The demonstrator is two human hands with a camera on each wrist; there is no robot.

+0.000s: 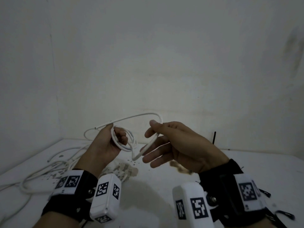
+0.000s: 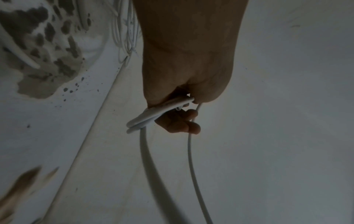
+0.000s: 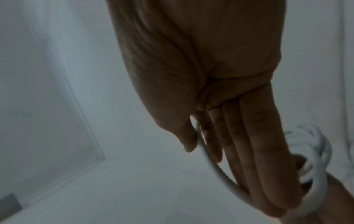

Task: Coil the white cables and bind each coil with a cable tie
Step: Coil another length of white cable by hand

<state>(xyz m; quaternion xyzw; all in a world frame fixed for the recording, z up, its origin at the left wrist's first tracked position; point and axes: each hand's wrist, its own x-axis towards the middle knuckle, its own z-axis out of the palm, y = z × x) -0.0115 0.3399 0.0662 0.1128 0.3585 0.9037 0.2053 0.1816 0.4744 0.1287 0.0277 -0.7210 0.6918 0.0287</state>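
Partly blurred, hands (image 1: 108, 142) gripping white cable (image 1: 131, 118), ends hidden

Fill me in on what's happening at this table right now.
A person is coiling a white cable in mid-air. The left hand grips the small coil already wound. The right hand pinches the free length between thumb and forefinger, other fingers extended. No tie is on it yet. More loose cables lie on the stained table.

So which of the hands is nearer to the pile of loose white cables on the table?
Left. The left hand, gripping the coil, is raised just above and right of the pile of loose cables; the right hand is farther right, pinching the cable's free length.
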